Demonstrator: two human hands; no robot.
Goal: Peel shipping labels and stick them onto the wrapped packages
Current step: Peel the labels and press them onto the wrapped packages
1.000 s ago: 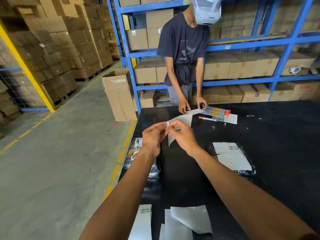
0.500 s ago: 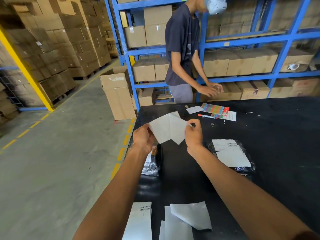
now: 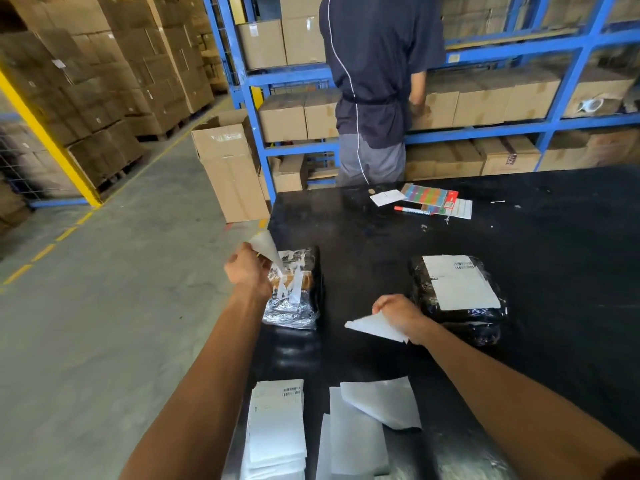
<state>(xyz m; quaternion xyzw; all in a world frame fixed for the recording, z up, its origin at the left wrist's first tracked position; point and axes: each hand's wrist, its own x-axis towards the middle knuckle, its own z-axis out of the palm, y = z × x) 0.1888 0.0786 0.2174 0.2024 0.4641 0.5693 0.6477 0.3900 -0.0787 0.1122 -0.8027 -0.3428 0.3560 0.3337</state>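
Two wrapped packages lie on the black tabletop [image 3: 363, 244]: a clear-wrapped package [image 3: 294, 289] at its left edge and a black-wrapped package [image 3: 457, 299] to the right, already bearing one label. The left hand [image 3: 246, 270] pinches a white sheet [image 3: 266, 249] just above the clear-wrapped package; the right hand [image 3: 398, 315] pinches a second sheet [image 3: 377, 327] between the packages. Nearer lie one label stack [image 3: 277, 427] and loose backing sheets [image 3: 367, 420].
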